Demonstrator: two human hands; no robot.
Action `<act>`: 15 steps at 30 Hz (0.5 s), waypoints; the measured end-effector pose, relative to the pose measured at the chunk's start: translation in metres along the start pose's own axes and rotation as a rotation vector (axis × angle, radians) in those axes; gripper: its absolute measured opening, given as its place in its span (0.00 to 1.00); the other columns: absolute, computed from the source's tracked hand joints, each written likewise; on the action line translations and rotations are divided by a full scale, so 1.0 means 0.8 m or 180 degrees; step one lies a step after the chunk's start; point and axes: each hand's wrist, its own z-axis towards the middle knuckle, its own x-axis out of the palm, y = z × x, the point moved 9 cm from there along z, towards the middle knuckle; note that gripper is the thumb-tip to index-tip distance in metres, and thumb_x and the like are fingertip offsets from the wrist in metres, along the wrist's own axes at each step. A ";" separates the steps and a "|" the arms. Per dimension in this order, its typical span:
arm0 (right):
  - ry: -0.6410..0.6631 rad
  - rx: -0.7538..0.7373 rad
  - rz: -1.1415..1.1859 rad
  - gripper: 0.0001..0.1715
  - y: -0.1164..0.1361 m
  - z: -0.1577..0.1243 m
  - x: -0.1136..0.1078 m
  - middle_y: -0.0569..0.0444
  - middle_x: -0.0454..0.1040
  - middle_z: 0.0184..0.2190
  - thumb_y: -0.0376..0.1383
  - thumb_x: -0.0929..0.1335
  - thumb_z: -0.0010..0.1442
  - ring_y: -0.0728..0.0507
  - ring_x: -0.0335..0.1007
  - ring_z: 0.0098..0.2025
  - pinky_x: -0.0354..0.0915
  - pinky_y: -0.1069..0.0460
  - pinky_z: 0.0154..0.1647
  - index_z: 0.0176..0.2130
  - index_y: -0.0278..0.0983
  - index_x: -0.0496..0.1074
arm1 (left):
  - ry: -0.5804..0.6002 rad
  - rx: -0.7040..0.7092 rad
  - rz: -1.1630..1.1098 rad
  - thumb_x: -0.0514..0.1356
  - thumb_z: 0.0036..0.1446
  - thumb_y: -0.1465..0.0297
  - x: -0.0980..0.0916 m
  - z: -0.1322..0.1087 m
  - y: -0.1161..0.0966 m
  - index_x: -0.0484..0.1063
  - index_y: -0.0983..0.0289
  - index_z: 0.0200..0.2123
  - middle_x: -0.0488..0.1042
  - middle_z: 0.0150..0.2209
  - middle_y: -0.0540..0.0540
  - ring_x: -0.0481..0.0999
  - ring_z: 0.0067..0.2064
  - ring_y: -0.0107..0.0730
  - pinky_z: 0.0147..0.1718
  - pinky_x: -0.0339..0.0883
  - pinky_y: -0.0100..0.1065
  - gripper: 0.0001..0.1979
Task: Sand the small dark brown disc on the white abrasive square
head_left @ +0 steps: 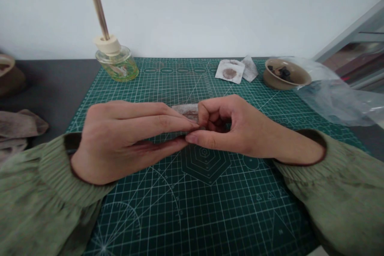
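Reed diffuser (118, 64) standing near back edge of table (60, 84). Left hand (120, 132) fingers meeting right's; cannot tell whether gripping. Whitish-brown packet (185, 108) showing mid-table, hands blocking it. Right hand (243, 128) pinching small dark piece (203, 128), seemingly unfinished. Sachets (229, 72) lying farther back, apparently set aside; bowl (277, 83) holding dark chunks (283, 73); plastic bag (336, 100) crowding right edge.

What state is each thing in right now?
Left hand: fingers extended, tips meeting the other hand's; grip unclear.
Right hand: fingers curled, thumb forward; grip unclear.
Strip: partly hidden by hands.
Bottle: upright, sticks in neck.
Bowl: upright, uncovered, dark pieces inside.
Packets: front one flat, brown-spotted.
Bag: crumpled.
Cloth: rumpled.
Mat: laid flat.
Pot: partly out of frame.
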 end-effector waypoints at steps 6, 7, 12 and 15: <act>0.0036 0.0075 0.0144 0.28 0.000 0.001 0.001 0.65 0.72 0.24 0.39 0.93 0.63 0.53 0.61 0.25 0.53 0.56 0.21 0.35 0.39 0.76 | 0.0000 0.0002 -0.0006 0.72 0.87 0.62 0.000 -0.001 0.000 0.92 0.45 0.62 0.97 0.54 0.48 0.99 0.44 0.42 0.46 0.99 0.39 0.09; 0.0048 0.0067 0.0173 0.28 0.000 0.001 0.001 0.66 0.72 0.24 0.38 0.93 0.62 0.53 0.61 0.24 0.53 0.57 0.21 0.35 0.39 0.76 | 0.0014 -0.0018 -0.0006 0.72 0.87 0.62 0.000 -0.001 0.000 0.92 0.45 0.62 0.97 0.54 0.47 0.99 0.44 0.42 0.48 0.99 0.39 0.09; 0.0086 0.0012 0.0178 0.27 0.002 0.000 0.000 0.66 0.73 0.25 0.33 0.93 0.61 0.53 0.62 0.25 0.57 0.58 0.22 0.36 0.38 0.77 | -0.0110 -0.0104 0.0030 0.75 0.84 0.61 -0.005 -0.002 0.002 0.93 0.41 0.62 0.97 0.54 0.45 0.99 0.44 0.44 0.48 1.00 0.42 0.11; 0.0074 0.0032 0.0132 0.27 0.001 0.000 -0.001 0.66 0.73 0.25 0.32 0.93 0.59 0.53 0.62 0.25 0.56 0.58 0.22 0.36 0.38 0.77 | -0.0071 -0.0097 0.0000 0.75 0.83 0.63 -0.004 0.001 0.002 0.93 0.39 0.64 0.97 0.53 0.43 0.99 0.43 0.43 0.46 1.00 0.42 0.13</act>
